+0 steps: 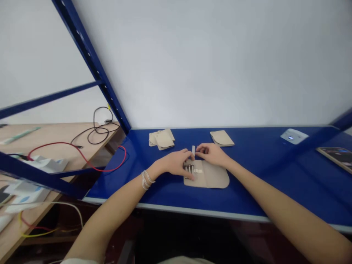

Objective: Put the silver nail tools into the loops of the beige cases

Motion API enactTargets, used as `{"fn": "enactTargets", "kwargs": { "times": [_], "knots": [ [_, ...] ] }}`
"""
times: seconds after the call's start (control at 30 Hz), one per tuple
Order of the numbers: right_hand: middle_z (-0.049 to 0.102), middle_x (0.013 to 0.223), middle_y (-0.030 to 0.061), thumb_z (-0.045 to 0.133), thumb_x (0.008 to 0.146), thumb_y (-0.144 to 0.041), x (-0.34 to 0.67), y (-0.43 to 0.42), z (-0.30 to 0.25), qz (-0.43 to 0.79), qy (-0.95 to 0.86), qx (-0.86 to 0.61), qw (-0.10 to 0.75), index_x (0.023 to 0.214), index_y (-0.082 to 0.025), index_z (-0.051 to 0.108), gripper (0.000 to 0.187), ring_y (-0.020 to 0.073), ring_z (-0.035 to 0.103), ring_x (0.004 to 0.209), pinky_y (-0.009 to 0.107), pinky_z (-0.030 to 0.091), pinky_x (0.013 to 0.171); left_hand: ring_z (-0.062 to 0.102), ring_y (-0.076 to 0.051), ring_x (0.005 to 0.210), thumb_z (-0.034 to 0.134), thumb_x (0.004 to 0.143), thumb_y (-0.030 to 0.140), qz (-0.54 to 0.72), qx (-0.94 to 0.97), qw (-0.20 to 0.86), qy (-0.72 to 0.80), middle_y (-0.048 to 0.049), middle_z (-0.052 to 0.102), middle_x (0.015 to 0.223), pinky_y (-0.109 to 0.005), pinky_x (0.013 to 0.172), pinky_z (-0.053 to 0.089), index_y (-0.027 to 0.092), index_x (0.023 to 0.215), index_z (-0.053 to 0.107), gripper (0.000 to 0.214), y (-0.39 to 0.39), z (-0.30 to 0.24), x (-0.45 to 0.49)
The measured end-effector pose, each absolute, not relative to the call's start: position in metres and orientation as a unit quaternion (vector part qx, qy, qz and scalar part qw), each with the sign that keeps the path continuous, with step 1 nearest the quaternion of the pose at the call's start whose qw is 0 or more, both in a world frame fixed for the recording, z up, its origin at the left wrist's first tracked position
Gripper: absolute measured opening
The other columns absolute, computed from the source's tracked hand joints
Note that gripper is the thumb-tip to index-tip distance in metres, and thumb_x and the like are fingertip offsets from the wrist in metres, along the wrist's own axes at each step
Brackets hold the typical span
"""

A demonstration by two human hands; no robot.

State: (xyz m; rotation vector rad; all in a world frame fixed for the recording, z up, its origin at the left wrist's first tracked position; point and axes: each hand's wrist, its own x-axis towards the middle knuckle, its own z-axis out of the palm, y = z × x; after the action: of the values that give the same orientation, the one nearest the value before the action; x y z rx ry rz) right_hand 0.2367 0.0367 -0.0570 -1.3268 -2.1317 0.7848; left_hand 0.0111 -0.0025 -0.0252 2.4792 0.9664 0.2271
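Note:
A beige folding case (217,176) lies opened flat on the blue table, with a row of small metal pieces (189,169) on its left half. My left hand (177,163) grips the case's left side, its thumb and fingers curved around the metal row. Close beside it, my right hand (211,153) is closed in a pinch above the case's top edge. A thin pale strip (193,150) stands up between the fingertips of both hands. What my right fingertips pinch is too small to make out.
Several beige folded cases (164,140) are piled at the back left; another beige case (222,138) lies back right. A white device (294,136) and a phone-like object (338,157) are at right. A red cable (82,156) loops over the table's left edge by a blue frame post (96,69).

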Motion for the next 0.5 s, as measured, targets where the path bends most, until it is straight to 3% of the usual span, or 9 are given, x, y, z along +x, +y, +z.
{"fn": "enactTargets", "kwargs": {
  "times": [0.5],
  "knots": [
    [0.069, 0.072, 0.0038, 0.068, 0.078, -0.037, 0.2388, 0.0373, -0.0498, 0.290, -0.788, -0.479, 0.258, 0.090, -0.014, 0.073, 0.026, 0.0130, 0.057, 0.061, 0.027, 0.043, 0.059, 0.052, -0.018, 0.076, 0.074, 0.065, 0.069, 0.080, 0.892, 0.251, 0.368, -0.0038, 0.054, 0.092, -0.030, 0.068, 0.041, 0.018, 0.112, 0.058, 0.071, -0.0011, -0.0180, 0.0093]
  ]
}}
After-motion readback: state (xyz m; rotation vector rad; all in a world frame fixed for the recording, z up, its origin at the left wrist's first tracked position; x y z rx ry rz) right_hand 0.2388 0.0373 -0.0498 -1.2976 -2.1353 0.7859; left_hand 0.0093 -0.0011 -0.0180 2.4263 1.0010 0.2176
